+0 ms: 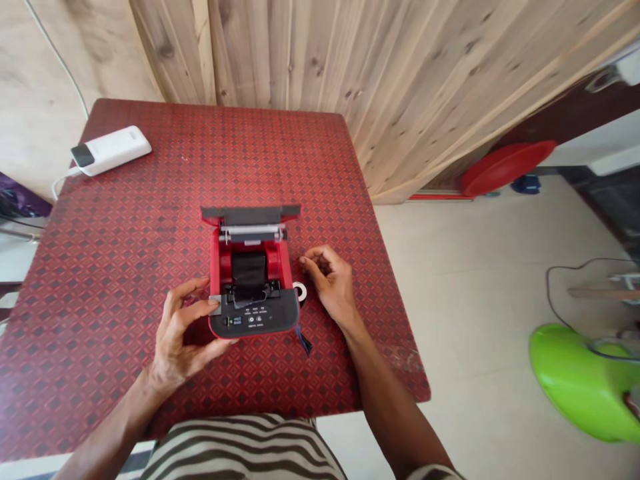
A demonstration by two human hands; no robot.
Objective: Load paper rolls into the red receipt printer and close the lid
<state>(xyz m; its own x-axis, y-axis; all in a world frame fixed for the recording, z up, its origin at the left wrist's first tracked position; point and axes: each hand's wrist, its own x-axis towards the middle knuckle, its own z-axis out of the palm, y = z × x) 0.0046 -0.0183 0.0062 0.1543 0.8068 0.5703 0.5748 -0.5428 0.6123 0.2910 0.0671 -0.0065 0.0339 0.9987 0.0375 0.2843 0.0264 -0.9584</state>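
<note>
A red and black portable printer point(254, 311) faces me, its lid point(250, 215) raised at the back and its red inner compartment exposed. Inside lies a black, shiny piece point(249, 270); I cannot tell exactly what it is. My left hand point(177, 333) grips the printer's front left corner, a finger on the grey side tab and the thumb along the front edge. Just right of the printer, my right hand point(331, 280) is curled with thumb and forefinger pinched together. Between them stands a small roll with a white core point(299, 292), partly hidden. A dark strap point(303, 341) hangs from the printer's right side.
The table point(165, 193) has a red patterned top. A white power bank point(113, 151) with a cable lies at its far left. Wooden panelling point(280, 53) rises behind. On the floor to the right are a green plastic seat point(575, 380) and a red basin point(507, 168).
</note>
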